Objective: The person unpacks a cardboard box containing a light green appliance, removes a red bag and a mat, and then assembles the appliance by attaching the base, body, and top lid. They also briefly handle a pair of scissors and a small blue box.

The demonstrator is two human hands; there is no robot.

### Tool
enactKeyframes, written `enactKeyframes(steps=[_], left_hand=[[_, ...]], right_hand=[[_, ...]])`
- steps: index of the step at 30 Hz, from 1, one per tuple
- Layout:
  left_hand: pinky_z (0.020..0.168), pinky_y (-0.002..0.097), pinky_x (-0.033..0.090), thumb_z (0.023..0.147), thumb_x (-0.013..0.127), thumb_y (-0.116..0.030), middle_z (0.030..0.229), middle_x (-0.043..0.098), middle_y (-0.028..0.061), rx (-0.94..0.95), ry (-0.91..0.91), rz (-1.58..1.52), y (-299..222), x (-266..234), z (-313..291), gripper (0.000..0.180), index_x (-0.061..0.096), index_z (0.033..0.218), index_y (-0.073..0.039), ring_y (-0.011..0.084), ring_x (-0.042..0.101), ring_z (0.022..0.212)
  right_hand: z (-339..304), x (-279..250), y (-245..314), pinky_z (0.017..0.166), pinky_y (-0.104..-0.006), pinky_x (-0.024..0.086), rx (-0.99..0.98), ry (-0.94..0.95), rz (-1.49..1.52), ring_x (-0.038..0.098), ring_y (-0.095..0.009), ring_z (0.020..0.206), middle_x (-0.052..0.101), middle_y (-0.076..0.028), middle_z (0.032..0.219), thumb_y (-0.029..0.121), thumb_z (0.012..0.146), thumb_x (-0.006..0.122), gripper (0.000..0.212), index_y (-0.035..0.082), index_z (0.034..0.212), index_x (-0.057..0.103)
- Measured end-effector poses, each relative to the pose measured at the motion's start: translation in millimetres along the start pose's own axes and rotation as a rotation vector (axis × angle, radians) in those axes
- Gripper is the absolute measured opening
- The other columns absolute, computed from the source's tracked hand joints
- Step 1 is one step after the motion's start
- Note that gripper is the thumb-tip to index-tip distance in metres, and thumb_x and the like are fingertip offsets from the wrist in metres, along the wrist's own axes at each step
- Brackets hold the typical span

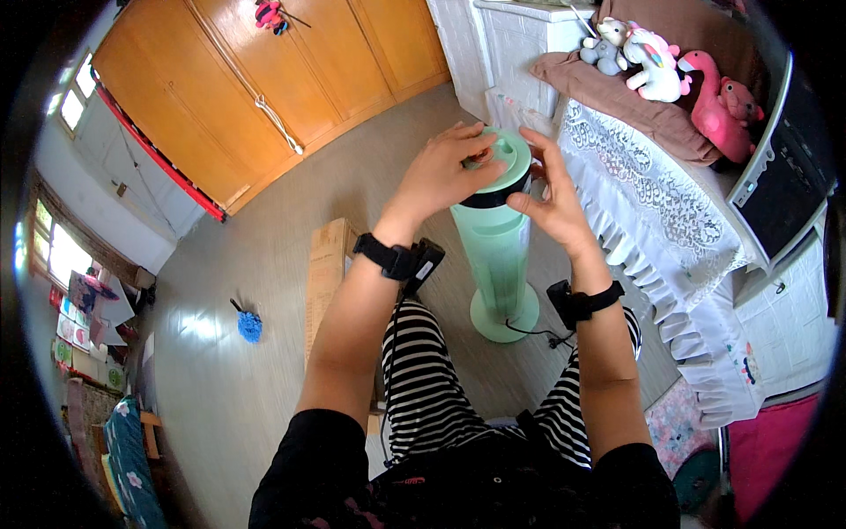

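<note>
A mint-green tower fan [493,242] stands upright on its round base [505,316] between my knees. It has a black band below its round top. My left hand [451,167] lies over the left part of the top, fingers and thumb stretched out and apart. A small orange-red spot shows between them, partly hidden. At the right edge of the top, my right hand [555,196] is curved with thumb and fingers spread. Whether it touches the rim I cannot tell. A dark cord [529,331] runs from the base to the right.
Left of my legs stands a cardboard box [328,256], and a blue duster [248,326] lies on the grey floor. Wooden cupboards [264,79] line the far wall. To the right, a lace-trimmed white cloth [648,189] hangs beside plush toys [652,66].
</note>
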State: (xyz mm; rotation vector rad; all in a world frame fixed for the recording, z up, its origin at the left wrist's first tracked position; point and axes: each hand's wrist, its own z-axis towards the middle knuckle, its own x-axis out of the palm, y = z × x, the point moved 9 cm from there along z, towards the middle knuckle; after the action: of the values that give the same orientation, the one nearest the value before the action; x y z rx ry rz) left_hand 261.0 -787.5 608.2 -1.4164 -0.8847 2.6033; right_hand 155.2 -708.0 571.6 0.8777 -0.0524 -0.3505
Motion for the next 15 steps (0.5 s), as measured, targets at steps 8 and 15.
enactKeyframes(steps=[8,15], left_hand=[[0.098,0.0339,0.037,0.091,0.054,-0.032,0.121,0.054,0.0106,-0.046,-0.48,-0.52,33,-14,-36,0.045,0.05,0.123,-0.001,0.0242,0.048,0.117],[0.094,0.0285,0.036,0.094,0.05,-0.033,0.122,0.049,0.0087,-0.105,-0.53,-0.89,67,29,-69,0.051,0.039,0.132,-0.001,0.0169,0.046,0.11]], right_hand=[[-6,8,-14,0.105,-0.0354,0.031,0.065,0.025,-0.088,0.04,-0.027,0.125,0.039,-0.014,0.137,0.008,0.067,0.076,0.086,0.006,0.139,0.03],[-21,-5,-51,0.1,-0.0349,0.033,0.2,-0.004,-0.099,0.039,-0.022,0.123,0.043,-0.01,0.131,0.016,0.073,0.073,0.078,0.007,0.138,0.033]])
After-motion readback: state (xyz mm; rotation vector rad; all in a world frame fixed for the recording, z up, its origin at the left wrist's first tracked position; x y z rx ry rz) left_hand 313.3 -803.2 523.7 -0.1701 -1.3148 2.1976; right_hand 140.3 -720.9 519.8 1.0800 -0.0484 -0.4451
